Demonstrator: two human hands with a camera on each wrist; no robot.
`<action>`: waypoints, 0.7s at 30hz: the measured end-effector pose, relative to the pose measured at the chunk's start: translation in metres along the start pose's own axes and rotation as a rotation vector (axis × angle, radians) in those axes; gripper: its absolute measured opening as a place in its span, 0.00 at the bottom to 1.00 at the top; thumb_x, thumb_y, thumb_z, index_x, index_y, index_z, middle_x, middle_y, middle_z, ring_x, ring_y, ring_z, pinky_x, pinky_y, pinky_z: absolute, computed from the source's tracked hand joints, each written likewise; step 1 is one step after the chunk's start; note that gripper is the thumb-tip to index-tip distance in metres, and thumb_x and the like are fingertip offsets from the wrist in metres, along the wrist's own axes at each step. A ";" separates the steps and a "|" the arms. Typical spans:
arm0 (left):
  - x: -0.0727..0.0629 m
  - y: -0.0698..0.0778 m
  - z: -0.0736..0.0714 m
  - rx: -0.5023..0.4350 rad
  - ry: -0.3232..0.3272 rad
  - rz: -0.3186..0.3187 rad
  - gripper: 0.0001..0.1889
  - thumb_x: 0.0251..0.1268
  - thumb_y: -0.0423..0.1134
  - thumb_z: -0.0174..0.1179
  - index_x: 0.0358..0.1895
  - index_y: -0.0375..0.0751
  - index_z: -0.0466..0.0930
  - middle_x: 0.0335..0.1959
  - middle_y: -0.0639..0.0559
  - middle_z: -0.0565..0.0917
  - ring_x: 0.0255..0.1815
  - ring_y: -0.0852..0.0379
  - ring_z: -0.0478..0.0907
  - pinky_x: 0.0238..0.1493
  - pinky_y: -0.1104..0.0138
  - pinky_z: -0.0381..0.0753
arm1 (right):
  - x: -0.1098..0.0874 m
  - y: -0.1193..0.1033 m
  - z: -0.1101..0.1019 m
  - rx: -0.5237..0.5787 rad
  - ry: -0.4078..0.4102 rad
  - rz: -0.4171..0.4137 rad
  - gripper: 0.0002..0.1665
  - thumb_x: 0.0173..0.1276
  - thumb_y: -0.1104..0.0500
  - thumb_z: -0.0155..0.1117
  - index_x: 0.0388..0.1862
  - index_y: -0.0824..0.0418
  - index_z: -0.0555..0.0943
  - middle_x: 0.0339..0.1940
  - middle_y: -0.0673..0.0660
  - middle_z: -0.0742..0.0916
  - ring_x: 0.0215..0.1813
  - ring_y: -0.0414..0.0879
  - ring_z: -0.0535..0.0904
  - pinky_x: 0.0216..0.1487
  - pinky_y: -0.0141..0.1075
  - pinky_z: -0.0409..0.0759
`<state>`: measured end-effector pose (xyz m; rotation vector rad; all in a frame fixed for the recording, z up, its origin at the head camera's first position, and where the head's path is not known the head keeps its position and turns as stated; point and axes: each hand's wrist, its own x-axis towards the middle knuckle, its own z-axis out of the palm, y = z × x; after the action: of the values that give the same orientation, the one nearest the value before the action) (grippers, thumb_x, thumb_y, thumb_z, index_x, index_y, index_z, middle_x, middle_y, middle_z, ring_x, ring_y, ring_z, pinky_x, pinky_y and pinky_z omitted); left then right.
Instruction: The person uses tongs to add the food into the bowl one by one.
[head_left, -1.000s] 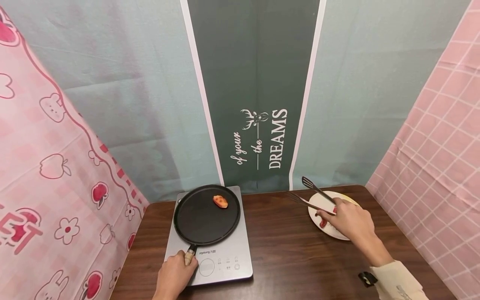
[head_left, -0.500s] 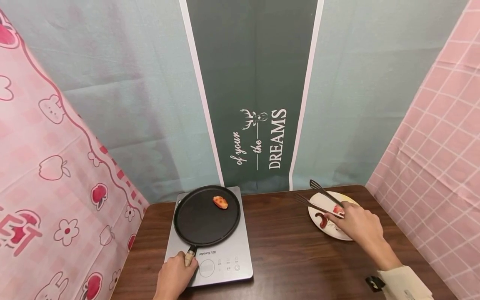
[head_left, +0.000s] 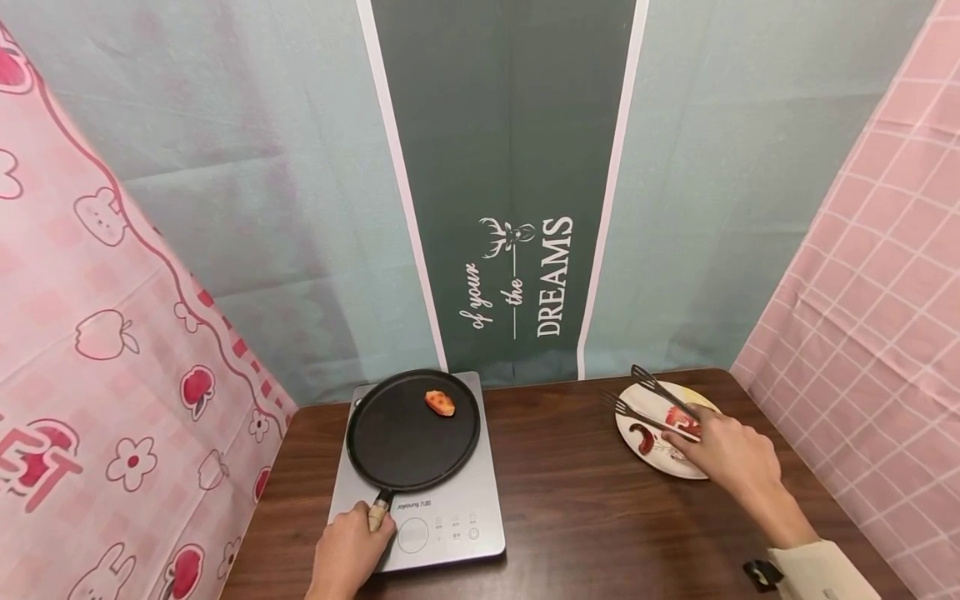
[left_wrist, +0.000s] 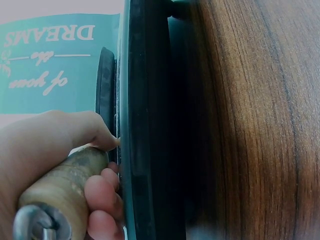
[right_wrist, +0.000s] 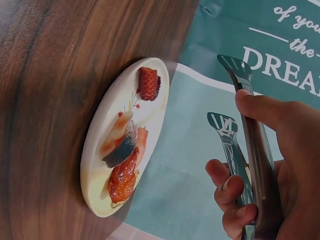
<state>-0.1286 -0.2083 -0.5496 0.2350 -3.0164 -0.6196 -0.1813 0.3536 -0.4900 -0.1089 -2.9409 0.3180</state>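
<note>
My left hand grips the wooden-sleeved handle of a flat black pan. An orange-brown piece of food lies at the pan's upper right. My right hand holds metal tongs above a white plate, slotted ends pointing left and spread apart with nothing between them. In the right wrist view, thumb and fingers wrap the tongs' arms. On the plate are a dark red curled piece, a silver-skinned fish piece and a glazed brown piece.
The pan stands on a silver induction cooker with touch controls at its front. Brown wooden table lies between cooker and plate. A green-grey curtain hangs behind, with pink cloths at both sides.
My right hand has moved right and slightly toward me, bringing the tongs' spread ends over the plate. The left hand and the pan stay where they were.
</note>
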 end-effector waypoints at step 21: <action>0.000 0.001 -0.001 0.002 -0.002 -0.008 0.16 0.59 0.47 0.67 0.25 0.40 0.75 0.18 0.46 0.77 0.20 0.45 0.78 0.25 0.47 0.75 | -0.009 0.018 -0.002 -0.027 -0.086 0.029 0.44 0.67 0.27 0.68 0.43 0.71 0.84 0.29 0.75 0.86 0.26 0.70 0.81 0.22 0.60 0.71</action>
<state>-0.1289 -0.2077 -0.5482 0.2473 -3.0196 -0.6176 -0.1710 0.3708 -0.4933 -0.1450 -3.0320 0.2941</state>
